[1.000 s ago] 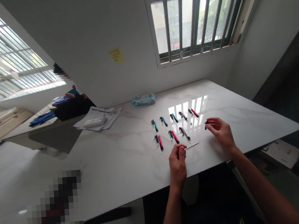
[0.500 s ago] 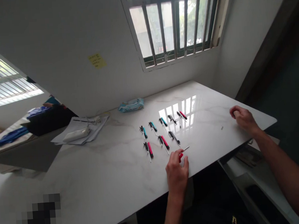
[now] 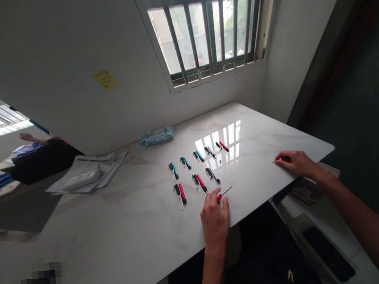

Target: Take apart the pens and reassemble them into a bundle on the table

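My left hand (image 3: 214, 216) rests near the table's front edge, closed on the red barrel (image 3: 219, 198) of a pen. A thin pale refill (image 3: 226, 190) sticks out of the barrel towards the upper right. On the right, my right hand (image 3: 296, 162) lies low over the table, its thumb and forefinger closed at a small grey piece (image 3: 273, 162). A dark patch shows between those fingers; I cannot tell whether it is a part or shadow. Beyond my left hand, pen parts lie in two rows, including a red barrel (image 3: 202, 182), a blue barrel (image 3: 176, 171) and a black cap (image 3: 177, 189).
Another small grey piece (image 3: 220, 161) lies among the pen parts. A blue wipes packet (image 3: 156, 136) sits against the wall, left of the window. Papers (image 3: 78, 184) with a white device (image 3: 82, 180) lie at the left. A phone (image 3: 329, 253) is below the table at right.
My right hand has come down and leftward to the small grey piece on the table. The left hand keeps the red barrel, with more of it showing. The camera view has turned slightly right.
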`<state>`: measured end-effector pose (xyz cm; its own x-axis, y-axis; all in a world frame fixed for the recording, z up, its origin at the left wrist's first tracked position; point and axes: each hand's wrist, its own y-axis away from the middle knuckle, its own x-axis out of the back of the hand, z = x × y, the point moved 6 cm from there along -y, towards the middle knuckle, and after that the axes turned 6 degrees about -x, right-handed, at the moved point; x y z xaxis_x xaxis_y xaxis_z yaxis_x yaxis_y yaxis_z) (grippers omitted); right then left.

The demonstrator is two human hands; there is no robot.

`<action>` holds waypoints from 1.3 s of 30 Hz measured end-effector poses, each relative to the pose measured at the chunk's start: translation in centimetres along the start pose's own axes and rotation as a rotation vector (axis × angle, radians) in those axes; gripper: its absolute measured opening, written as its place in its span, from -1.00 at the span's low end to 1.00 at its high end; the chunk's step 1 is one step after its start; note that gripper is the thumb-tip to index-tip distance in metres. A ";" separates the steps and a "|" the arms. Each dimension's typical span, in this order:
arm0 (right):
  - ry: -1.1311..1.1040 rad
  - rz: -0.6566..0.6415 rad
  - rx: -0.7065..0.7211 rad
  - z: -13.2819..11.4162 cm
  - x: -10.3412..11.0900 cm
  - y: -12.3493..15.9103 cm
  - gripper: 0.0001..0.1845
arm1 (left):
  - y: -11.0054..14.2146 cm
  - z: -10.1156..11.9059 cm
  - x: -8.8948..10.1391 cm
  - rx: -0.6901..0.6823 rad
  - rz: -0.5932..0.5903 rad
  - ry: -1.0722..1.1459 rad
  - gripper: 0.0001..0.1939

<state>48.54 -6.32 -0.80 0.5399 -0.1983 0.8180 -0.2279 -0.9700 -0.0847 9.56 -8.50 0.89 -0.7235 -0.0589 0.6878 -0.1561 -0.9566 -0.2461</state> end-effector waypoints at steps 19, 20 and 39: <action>-0.251 -0.229 0.343 -20.6 -12.2 5.5 -0.89 | 0.0 -1.7 2.9 0.007 0.108 0.043 -0.85; -0.245 -0.233 0.350 -21.0 -12.4 5.6 -0.90 | 0.0 -1.8 2.6 0.028 0.080 0.027 -0.85; -0.085 0.113 0.123 -14.4 -9.4 0.4 -0.80 | -1.4 -1.1 0.3 -0.016 -0.094 -0.250 -0.77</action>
<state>31.68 -2.82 -0.35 0.5845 -0.3131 0.7486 -0.1932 -0.9497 -0.2463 8.82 -6.83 0.71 -0.5168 -0.0403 0.8552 -0.2266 -0.9568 -0.1821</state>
